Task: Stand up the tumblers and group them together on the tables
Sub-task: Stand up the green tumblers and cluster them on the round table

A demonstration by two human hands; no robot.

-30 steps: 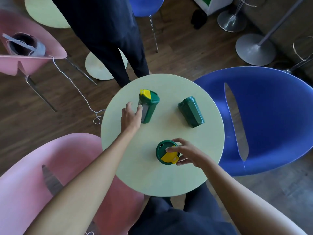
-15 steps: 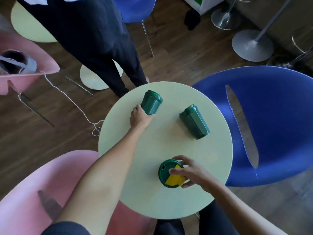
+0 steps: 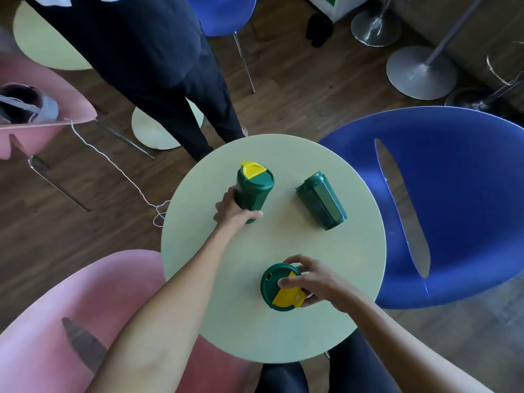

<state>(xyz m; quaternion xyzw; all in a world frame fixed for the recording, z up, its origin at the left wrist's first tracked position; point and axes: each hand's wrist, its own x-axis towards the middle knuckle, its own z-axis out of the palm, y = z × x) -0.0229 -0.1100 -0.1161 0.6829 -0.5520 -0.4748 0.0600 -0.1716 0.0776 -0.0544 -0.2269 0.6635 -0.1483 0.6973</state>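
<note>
Three dark green tumblers are on the round pale green table (image 3: 269, 330). My left hand (image 3: 234, 214) grips the base of the far-left tumbler (image 3: 253, 190), which stands nearly upright with its yellow-flapped lid tilted away from me. The near tumbler (image 3: 279, 287) stands upright; my right hand (image 3: 313, 282) holds it at the lid, fingers over the yellow flap. A third tumbler (image 3: 321, 201) lies on its side at the table's right part, its lid end pointing away, with no hand touching it.
A person in dark trousers (image 3: 170, 69) stands just beyond the table. A large blue chair (image 3: 459, 199) sits to the right, a pink chair (image 3: 56, 330) at the near left, another pink chair (image 3: 42, 120) at far left. Metal stand bases (image 3: 421, 72) are at top right.
My left hand has tipped the far-left tumbler from lying on its side to nearly upright, so its yellow lid shows again. My right hand stayed on the near tumbler's lid.
</note>
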